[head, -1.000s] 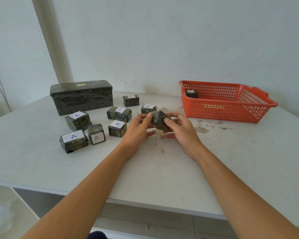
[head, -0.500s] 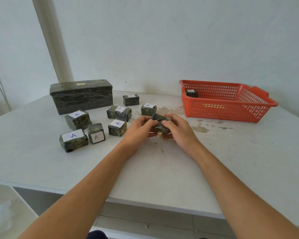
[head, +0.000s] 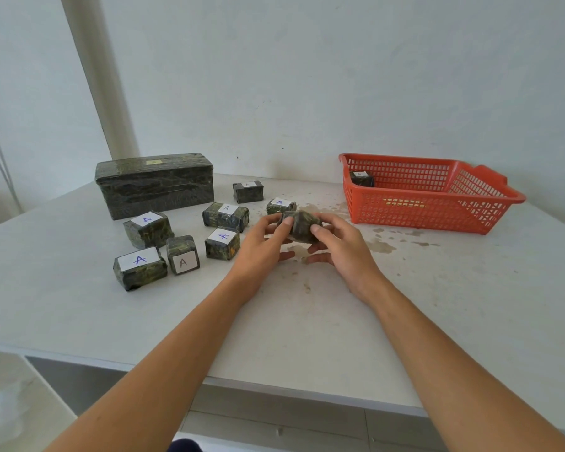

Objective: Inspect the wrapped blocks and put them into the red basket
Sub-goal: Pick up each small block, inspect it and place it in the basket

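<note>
A small dark green wrapped block (head: 302,225) is held just above the white table between my two hands. My left hand (head: 263,244) pinches its left side and my right hand (head: 336,247) grips its right side. Its label does not show. Several more wrapped blocks with white "A" labels lie to the left, among them one (head: 222,243) close to my left hand and one (head: 281,205) just behind the held block. The red basket (head: 437,208) stands at the back right with one wrapped block (head: 361,178) in its far left corner.
A long dark wrapped box (head: 155,184) stands at the back left near the wall. The white table (head: 307,321) has brown stains between my hands and the basket. Its front edge runs below my forearms.
The block has been turned in my hands and raised slightly. Both hands stay in about the same spot over the table.
</note>
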